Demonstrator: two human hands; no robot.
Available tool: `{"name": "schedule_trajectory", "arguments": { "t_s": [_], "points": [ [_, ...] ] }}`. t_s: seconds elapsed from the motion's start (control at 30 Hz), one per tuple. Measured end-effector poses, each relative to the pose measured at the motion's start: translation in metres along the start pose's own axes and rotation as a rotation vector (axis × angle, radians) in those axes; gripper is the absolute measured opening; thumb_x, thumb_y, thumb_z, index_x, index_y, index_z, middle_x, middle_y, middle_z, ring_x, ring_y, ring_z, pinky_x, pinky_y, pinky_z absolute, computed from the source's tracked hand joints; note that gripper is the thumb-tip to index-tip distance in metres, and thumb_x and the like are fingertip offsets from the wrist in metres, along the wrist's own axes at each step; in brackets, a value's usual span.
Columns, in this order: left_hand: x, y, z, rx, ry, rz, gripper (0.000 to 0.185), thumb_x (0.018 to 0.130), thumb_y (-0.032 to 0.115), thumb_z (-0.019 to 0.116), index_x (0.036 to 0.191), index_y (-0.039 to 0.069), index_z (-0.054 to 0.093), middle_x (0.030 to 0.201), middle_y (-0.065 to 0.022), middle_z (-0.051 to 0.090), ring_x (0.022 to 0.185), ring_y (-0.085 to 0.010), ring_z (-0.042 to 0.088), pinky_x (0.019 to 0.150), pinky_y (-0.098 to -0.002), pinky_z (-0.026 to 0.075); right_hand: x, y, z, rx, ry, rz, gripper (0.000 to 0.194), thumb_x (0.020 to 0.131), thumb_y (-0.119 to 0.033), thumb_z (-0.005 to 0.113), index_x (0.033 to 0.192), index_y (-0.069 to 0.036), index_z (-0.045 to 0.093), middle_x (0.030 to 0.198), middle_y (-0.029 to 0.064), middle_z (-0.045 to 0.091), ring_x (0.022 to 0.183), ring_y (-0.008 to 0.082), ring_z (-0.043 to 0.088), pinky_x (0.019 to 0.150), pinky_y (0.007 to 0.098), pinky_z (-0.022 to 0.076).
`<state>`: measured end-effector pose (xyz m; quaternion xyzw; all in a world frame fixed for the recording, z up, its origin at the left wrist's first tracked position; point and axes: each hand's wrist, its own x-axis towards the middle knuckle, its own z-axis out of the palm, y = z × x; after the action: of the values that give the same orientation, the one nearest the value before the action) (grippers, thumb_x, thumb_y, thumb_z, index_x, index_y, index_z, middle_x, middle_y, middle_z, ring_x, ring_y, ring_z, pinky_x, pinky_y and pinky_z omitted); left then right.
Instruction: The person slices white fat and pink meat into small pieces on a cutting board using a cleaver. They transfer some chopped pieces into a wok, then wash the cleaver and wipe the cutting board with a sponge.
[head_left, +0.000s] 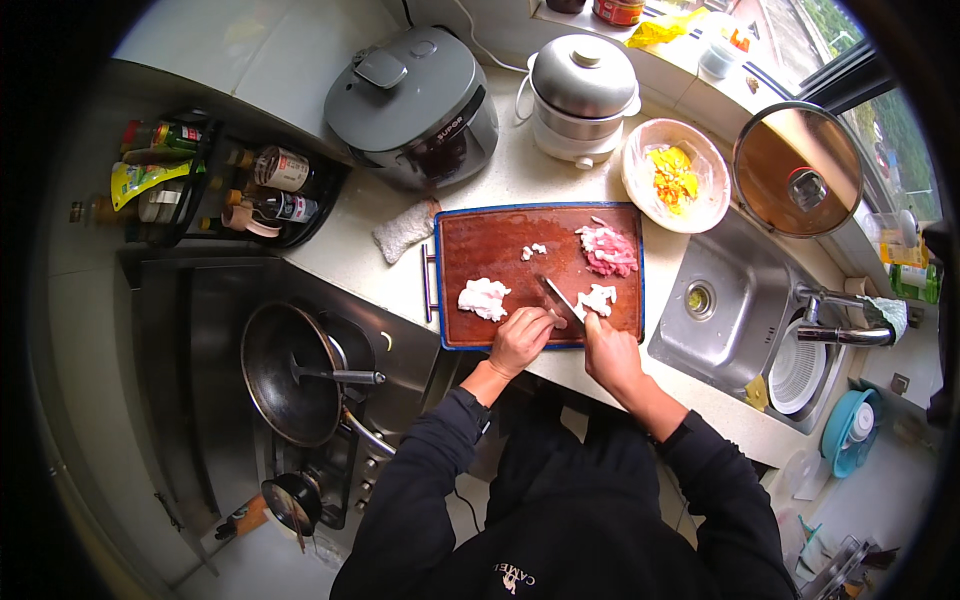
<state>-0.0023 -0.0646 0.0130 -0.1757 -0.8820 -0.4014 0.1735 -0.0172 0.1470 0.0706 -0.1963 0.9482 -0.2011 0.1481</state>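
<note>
On a brown cutting board (495, 225) with a blue rim, my right hand (611, 352) grips a kitchen knife (562, 298), its blade pointing up and left. Curled fingers of my left hand (521, 337) press a small pale piece of meat (556, 318) against the board, just left of the blade. A white, fatty lump (484, 298) lies at the board's left. Small white bits (533, 251) sit near the middle, and white pieces (597, 299) lie right of the knife. Pink sliced meat (609, 250) is heaped at the upper right.
Right of the board is a steel sink (720, 300); a lined bowl (675, 176) of chopped yellow and orange food stands above it. A rice cooker (412, 105) and a lidded electric pot (583, 97) stand behind. At left, a wok (289, 405) with a spatula (337, 376) rests on the stove.
</note>
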Motion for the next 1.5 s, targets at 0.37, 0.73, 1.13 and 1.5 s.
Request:
{"name": "schedule_trajectory", "arguments": {
  "t_s": [0.37, 0.73, 1.13, 1.5],
  "points": [
    [0.001, -0.011, 0.004, 0.047, -0.091, 0.085, 0.017, 0.076, 0.004, 0.075, 0.093, 0.003, 0.071, 0.097, -0.0088, 0.068, 0.09, -0.0267, 0.069, 0.077, -0.036, 0.058, -0.006, -0.006, 0.001, -0.008, -0.125, -0.013, 0.027, 0.08, 0.002, 0.06, 0.106, 0.0, 0.051, 0.084, 0.0224, 0.067, 0.071, 0.0422, 0.071, 0.065, 0.0515, 0.0566],
    [0.002, -0.013, 0.005, 0.014, -0.077, 0.077, 0.018, 0.075, 0.003, 0.077, 0.093, 0.004, 0.072, 0.094, -0.0084, 0.069, 0.088, -0.028, 0.069, 0.076, -0.0374, 0.059, 0.031, -0.012, 0.013, 0.085, -0.104, 0.042, 0.026, 0.081, -0.005, 0.066, 0.102, -0.001, 0.051, 0.086, 0.0266, 0.07, 0.08, 0.0471, 0.07, 0.069, 0.0559, 0.0558],
    [0.025, 0.008, 0.03, -0.072, 0.029, -0.167, 0.012, 0.088, 0.003, 0.073, 0.1, 0.002, 0.074, 0.105, -0.0137, 0.074, 0.094, -0.0328, 0.072, 0.081, -0.0394, 0.059, 0.032, 0.023, -0.036, 0.18, 0.091, -0.013, 0.015, 0.089, -0.006, 0.062, 0.102, -0.006, 0.056, 0.087, 0.0241, 0.068, 0.074, 0.0485, 0.066, 0.065, 0.0584, 0.0528],
    [0.03, 0.045, -0.029, -0.094, 0.429, -0.411, 0.015, 0.088, 0.001, 0.074, 0.104, 0.001, 0.073, 0.1, -0.0107, 0.071, 0.08, -0.0187, 0.065, 0.071, -0.0307, 0.055, -0.014, 0.017, -0.042, -0.129, 0.145, -0.131, 0.018, 0.084, -0.005, 0.063, 0.101, -0.007, 0.061, 0.092, 0.0152, 0.058, 0.073, 0.0329, 0.068, 0.058, 0.0451, 0.0555]
  ]
}}
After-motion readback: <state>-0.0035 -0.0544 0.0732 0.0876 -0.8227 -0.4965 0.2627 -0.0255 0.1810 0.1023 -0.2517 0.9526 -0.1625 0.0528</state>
